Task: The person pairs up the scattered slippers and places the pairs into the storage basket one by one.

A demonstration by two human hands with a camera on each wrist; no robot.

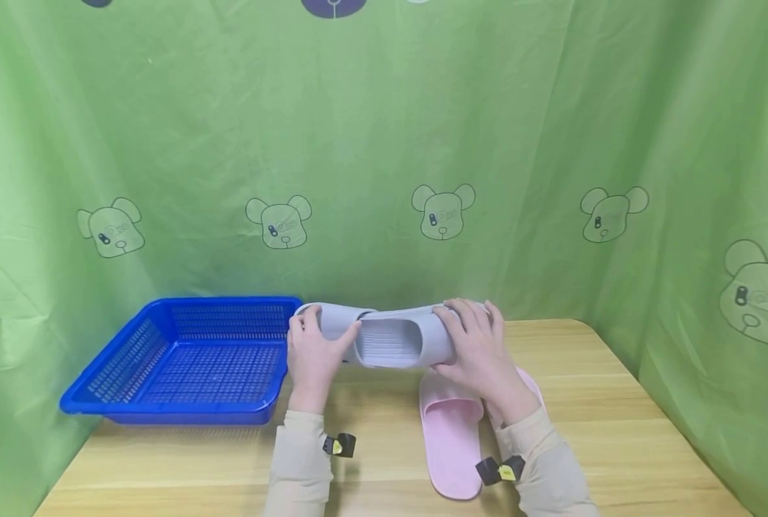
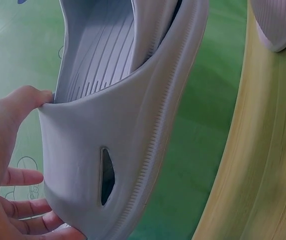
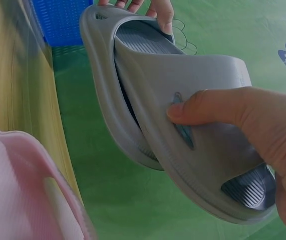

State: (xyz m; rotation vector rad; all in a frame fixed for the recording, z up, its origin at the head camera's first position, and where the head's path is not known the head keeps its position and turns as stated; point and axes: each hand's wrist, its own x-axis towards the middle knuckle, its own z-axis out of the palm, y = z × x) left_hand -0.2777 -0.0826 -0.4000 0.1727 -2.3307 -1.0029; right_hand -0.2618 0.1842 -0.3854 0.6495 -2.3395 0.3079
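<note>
Two grey slippers are held sideways, sole to the back, above the far part of the table, one tucked into the other. My left hand [image 1: 316,359] grips the left grey slipper [image 1: 337,323] at its strap, thumb on the strap's edge in the left wrist view. My right hand [image 1: 484,355] holds the right grey slipper [image 1: 437,341] round its strap. In the right wrist view the thumb [image 3: 203,107] presses beside a slit in that strap. Below my right hand lies a pink slipper [image 1: 453,452]; its mate [image 1: 529,380] is largely hidden by my right forearm.
A blue plastic basket [image 1: 193,413] with perforated sides stands on the left of the wooden table [image 1: 384,445], close to my left hand. Green curtain [image 1: 371,143] with bear-head prints hangs behind and along both sides.
</note>
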